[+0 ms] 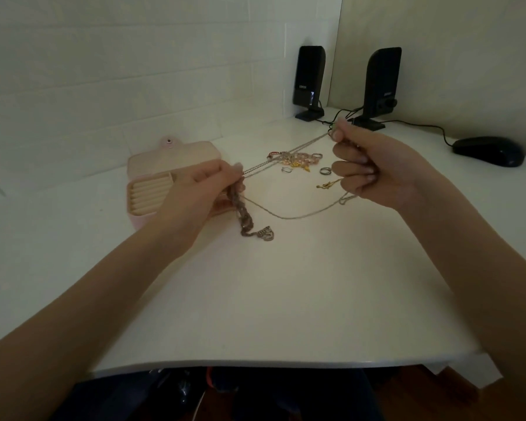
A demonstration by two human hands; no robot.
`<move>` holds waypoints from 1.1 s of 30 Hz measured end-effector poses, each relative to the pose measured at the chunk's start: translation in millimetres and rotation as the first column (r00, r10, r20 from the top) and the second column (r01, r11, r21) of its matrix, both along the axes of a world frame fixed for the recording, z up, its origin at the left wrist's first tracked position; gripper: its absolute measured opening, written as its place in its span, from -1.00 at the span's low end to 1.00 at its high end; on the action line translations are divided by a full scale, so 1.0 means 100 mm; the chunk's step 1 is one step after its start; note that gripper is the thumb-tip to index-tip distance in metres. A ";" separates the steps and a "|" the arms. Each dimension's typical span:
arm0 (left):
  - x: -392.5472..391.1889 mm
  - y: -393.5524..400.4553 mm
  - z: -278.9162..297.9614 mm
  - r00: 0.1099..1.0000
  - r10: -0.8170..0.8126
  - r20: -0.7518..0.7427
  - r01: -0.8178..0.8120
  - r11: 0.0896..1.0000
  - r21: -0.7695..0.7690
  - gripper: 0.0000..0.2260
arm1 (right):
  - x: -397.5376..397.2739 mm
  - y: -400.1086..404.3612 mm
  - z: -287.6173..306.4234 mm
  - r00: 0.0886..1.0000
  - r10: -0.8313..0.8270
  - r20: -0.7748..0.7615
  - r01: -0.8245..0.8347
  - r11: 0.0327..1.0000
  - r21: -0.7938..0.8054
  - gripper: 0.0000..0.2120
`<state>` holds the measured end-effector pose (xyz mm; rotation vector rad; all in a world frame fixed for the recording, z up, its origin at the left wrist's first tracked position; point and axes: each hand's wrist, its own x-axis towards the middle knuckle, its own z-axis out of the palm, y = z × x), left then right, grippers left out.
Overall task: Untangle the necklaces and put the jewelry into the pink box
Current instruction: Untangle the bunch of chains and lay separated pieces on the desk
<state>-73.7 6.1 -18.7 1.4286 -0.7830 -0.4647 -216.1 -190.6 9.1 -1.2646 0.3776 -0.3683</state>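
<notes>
Nearest me, my left hand (207,185) pinches a chunky chain necklace (243,212) whose lower end and pendant rest on the white worktop (286,284). My right hand (368,171) has its fingers curled round a thin silver chain (289,215) — it runs taut between both hands and sags in a loop below. Behind the left hand the pink box (152,165) lies open. Loose rings (325,170) and a colourful jewelry heap (295,159) sit just beyond — two black speakers (308,80) and a mouse (488,150) further back.
</notes>
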 end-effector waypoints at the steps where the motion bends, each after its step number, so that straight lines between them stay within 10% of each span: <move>1: 0.00 0.00 -0.02 0.997 0.027 0.071 -0.027 1.000 0.008 -0.81 | -0.01 0.00 0.00 1.000 0.010 0.018 -0.011 1.000 0.020 -0.74; 12: 0.07 0.03 -0.03 0.902 0.404 0.153 -0.407 0.913 -0.018 -0.76 | -0.01 -0.05 0.01 0.997 -0.032 -0.065 0.031 0.999 -0.013 -0.74; 23: 0.02 0.01 -0.06 0.962 0.014 0.274 -0.088 0.962 0.259 -0.81 | -0.05 0.03 0.03 0.992 0.123 0.037 -0.123 0.992 -0.002 -0.69; 33: 0.08 0.01 -0.11 0.862 0.080 0.500 -0.278 0.900 0.336 -0.85 | -0.02 -0.10 -0.02 0.999 -0.038 -0.022 0.036 0.996 -0.077 -0.68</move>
